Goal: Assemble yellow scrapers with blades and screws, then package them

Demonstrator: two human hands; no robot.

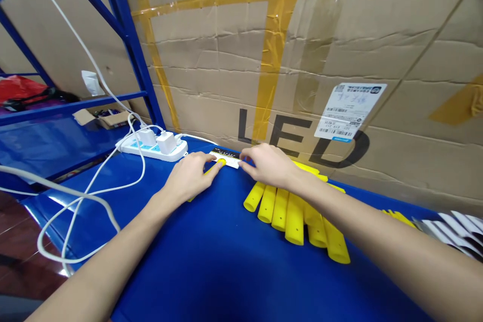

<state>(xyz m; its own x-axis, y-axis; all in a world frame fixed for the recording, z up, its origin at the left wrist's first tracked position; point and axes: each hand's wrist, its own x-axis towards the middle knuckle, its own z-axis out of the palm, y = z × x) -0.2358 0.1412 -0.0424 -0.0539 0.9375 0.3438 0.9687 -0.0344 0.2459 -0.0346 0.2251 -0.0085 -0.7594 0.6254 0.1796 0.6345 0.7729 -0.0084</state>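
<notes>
My left hand (192,176) is closed around a yellow tube (222,162), most of it hidden under the palm and fingers. The tube's near end lies over a white card with a black printed band (227,157), low against the cardboard. My right hand (266,163) pinches at the right edge of that card with thumb and fingers. Just below my right wrist, several yellow tubes (279,209) lie side by side on the blue table (211,261), each with a small hole near its end. My right forearm covers part of them.
A large cardboard box (211,70) marked LED stands behind the table. On the left, a white power strip (177,153) holds plugs, with loose white cables (90,193) around it. More yellow pieces (398,218) and white-and-black cards (449,231) lie at right. A blue rack frame (132,50) rises at left.
</notes>
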